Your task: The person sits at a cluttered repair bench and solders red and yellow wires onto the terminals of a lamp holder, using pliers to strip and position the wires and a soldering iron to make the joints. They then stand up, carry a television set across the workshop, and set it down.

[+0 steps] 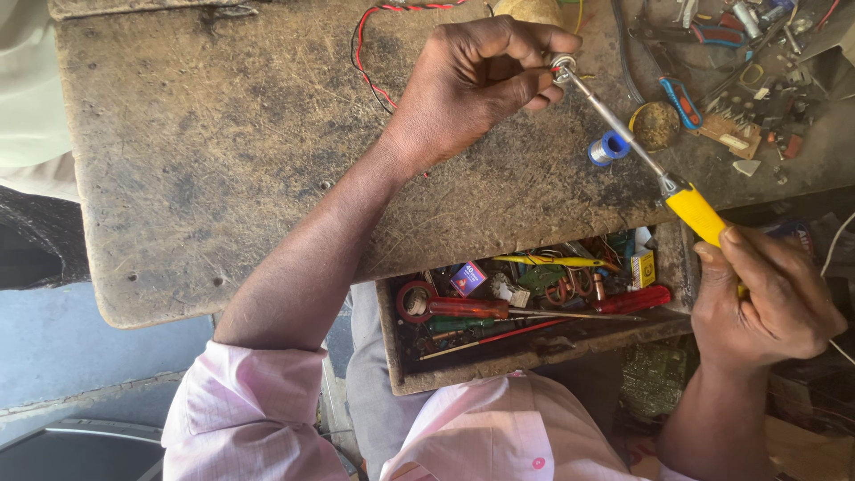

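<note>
At the far edge of the worn wooden desk [223, 160], the left hand [468, 85] is closed around a small metal ring-shaped part [562, 64], pinching it between thumb and curled fingers [525, 89] so that only its bright rim shows past the fingertips. The right hand [770, 303] is closed in a firm grip on the yellow handle of a soldering iron [690, 209], down at the near right, off the edge of the desk. The iron's long axis runs diagonally: from the handle at lower right, up and to the left along a slim grey metal shaft, to the tip, which sits touching or just beside the ring-shaped part. The part therefore lies up and to the left of the right hand, well apart from it, and directly at the left hand, which is by far the nearer. Whether the tip actually makes contact cannot be told. A red wire [365, 53] loops across the desk behind the left wrist. Just under the shaft sit a small blue spool [608, 147] and a round dark tin [657, 125]. The desk surface is scratched, stained and dull brown, with rounded corners. Below its near edge an open drawer [392, 356] holds red-handled screwdrivers [463, 307], a yellow-handled tool, copper coils and small boxes in a loose jumble. Pliers and small electronic scraps are scattered at the far right. Pink sleeves cover both upper arms.
</note>
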